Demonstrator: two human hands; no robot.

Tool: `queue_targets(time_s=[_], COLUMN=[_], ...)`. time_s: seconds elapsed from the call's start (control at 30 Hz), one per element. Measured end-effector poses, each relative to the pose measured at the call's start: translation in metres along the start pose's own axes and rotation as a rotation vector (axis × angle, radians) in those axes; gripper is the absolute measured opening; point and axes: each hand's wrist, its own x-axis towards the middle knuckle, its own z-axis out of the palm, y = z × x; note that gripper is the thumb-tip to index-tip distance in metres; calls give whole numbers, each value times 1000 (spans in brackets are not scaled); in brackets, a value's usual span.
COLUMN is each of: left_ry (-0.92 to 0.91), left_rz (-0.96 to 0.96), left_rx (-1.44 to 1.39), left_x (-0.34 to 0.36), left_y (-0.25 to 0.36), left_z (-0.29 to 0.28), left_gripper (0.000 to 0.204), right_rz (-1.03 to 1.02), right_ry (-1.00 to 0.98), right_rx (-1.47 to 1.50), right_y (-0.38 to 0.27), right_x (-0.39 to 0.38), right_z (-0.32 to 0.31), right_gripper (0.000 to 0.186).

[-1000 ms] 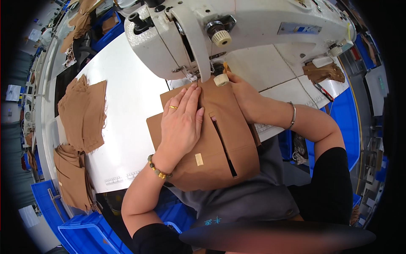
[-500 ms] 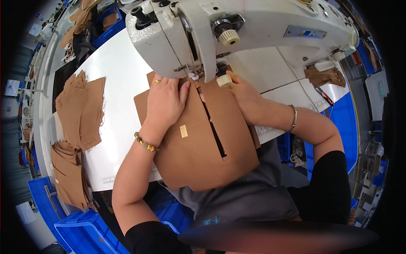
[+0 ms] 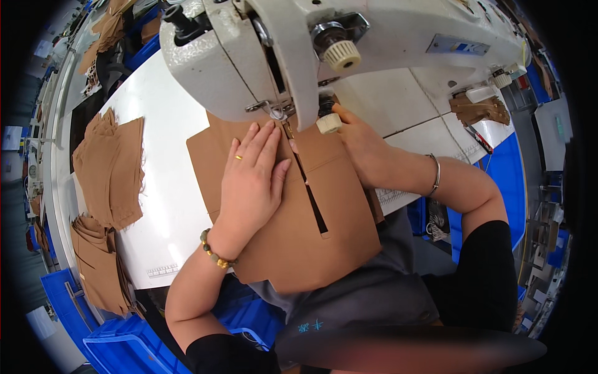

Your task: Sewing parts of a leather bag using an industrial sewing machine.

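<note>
A brown fabric panel [image 3: 336,206] with a long narrow slit lies under the head of a white sewing machine [image 3: 205,68], its near end reaching my lap. My left hand [image 3: 252,177] rests flat on the panel left of the slit, fingers stretched toward the needle area. At the panel's right edge, my right hand [image 3: 367,153] grips the fabric beside the machine's cream knob [image 3: 329,123]. Some of its fingers are under the cloth, and a skin-coloured spot shows through the slit. The needle point itself is hidden.
Stacks of cut brown fabric [image 3: 112,168] lie on the white table [image 3: 168,206] to the left. Brown scraps [image 3: 476,111] and a red-and-black tool [image 3: 479,139] are at the right. Blue bins [image 3: 128,343] stand below the table edge on both sides.
My left hand has slid right and nearer to me, and now lies flatter beside the slit, covering the small pale label. My right hand keeps its place. The view has shifted slightly.
</note>
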Motion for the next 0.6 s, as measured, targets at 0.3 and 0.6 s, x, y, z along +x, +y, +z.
queue_targets(time_s=[0.3,0.6], left_ry=[40,39], left_rz=[56,100], left_rx=[141,182], left_x=[-4,-3], left_y=[3,-1], left_z=[8,8], left_gripper=[46,44], right_rz=[12,26], right_ry=[-78,-62], right_rx=[-28,-40], right_y=[-1,-2], right_x=[0,-1], right_z=[-2,-2], right_gripper=[41,41])
